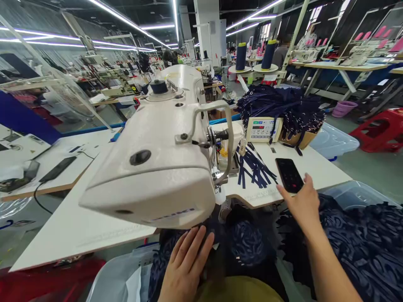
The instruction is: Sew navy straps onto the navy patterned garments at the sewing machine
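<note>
My right hand [302, 205] is at the near end of a black smartphone [289, 174] lying on the white table. Its thumb and fingers are spread to either side of the phone's lower edge; whether they touch it I cannot tell. My left hand [189, 262] has its fingers stretched out over dark navy fabric, just below the head of a white sewing machine [157, 167]. Left of the phone, a bunch of navy strips [256, 167] lies on the table beside the needle area. A navy bundle [247, 243] rests near my lap.
Behind the strips stands a control panel [263, 129], next to a box heaped with navy straps [280, 102]. Two navy thread cones [241, 58] stand farther back. Navy pieces [362, 247] fill a bin at right. A clear plastic bin [116, 272] is at lower left.
</note>
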{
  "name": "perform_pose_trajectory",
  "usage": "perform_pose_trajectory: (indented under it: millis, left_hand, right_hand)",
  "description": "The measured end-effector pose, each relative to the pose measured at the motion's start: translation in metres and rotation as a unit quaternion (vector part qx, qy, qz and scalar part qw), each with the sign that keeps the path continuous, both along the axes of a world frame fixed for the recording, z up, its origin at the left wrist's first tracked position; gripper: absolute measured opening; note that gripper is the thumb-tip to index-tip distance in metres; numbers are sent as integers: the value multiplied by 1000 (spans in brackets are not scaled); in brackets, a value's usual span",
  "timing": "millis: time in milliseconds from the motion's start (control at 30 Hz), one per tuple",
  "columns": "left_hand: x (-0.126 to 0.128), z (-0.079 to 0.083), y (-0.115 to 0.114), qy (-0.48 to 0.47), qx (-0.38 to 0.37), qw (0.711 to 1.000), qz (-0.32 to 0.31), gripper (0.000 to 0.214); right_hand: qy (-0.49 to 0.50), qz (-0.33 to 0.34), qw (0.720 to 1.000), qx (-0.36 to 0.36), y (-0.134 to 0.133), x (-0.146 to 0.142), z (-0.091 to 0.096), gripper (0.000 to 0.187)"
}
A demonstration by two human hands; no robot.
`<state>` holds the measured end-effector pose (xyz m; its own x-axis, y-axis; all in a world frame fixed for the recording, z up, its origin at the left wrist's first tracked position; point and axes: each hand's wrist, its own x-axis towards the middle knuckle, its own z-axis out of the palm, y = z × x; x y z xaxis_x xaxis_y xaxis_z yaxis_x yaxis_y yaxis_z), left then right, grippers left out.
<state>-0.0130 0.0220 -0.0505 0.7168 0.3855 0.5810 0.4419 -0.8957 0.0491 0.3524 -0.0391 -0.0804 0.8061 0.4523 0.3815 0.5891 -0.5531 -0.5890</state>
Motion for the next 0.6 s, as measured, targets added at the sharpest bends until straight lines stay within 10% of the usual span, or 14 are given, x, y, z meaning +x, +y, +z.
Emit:
perform_pose_trajectory:
  millis: [200,600]
  left_hand:
    - [5,-3,-2,-12,6,1000,17,52]
    - [7,-3,-6,-9,8,999,40,47]
  right_hand:
    - [-47,-55,992,-106,-9,44,-38,98]
    - [36,3,998,56,-46,-23,-6,86]
